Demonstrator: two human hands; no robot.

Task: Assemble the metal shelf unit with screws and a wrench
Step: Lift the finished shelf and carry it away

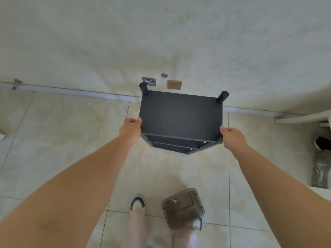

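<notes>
**Two hands hold the dark shelf unit by its top corners**

A person stands on a tiled floor (pixel 62 133) and looks down at a dark metal shelf unit (pixel 180 115). The unit is in the middle of the picture, close to the far wall (pixel 161 33). Its top is a flat, smooth rectangle. Two more flat shelves show under it at the near side, with thin dark bars between them. Two short round posts (pixel 144 88) stick up at the far corners of the top.

The left hand (pixel 130 128) grasps the near left corner of the unit, with the thumb lying on the top edge. The right hand (pixel 232 136) grasps the near right corner in the same way, with its fingers curled around the edge. Both bare arms reach out long and straight.

Near the person's feet sits a see-through grey plastic box (pixel 183 208) with round corners. A small silver wrench (pixel 174 201) lies on it or in it; the picture does not show which. Two shoes (pixel 137 203) with blue and yellow toes stand on the floor beside the box.

The floor tiles are pale, shiny and square, with thin dark lines between them. The wall is rough and blotchy. A tan socket (pixel 175 84) is set low on the wall, just behind the unit.
</notes>
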